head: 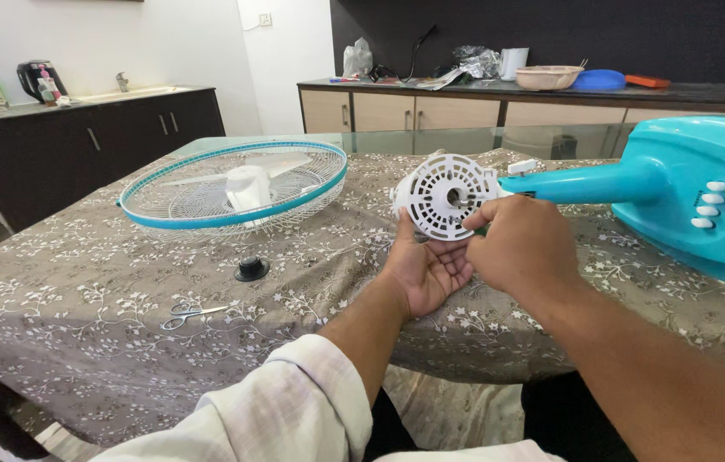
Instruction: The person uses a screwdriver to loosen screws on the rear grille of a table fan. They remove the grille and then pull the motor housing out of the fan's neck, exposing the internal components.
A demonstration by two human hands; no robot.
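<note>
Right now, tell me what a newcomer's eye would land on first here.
The turquoise fan body lies on its side at the table's right. Its white motor housing is cupped from below by the left hand, the right hand at its front. The fan cage lies flat at left, near a black knob and scissors.

fan cage [208, 214] | black knob [252, 269] | scissors [189, 315] | floral tablecloth [80, 291]
</note>
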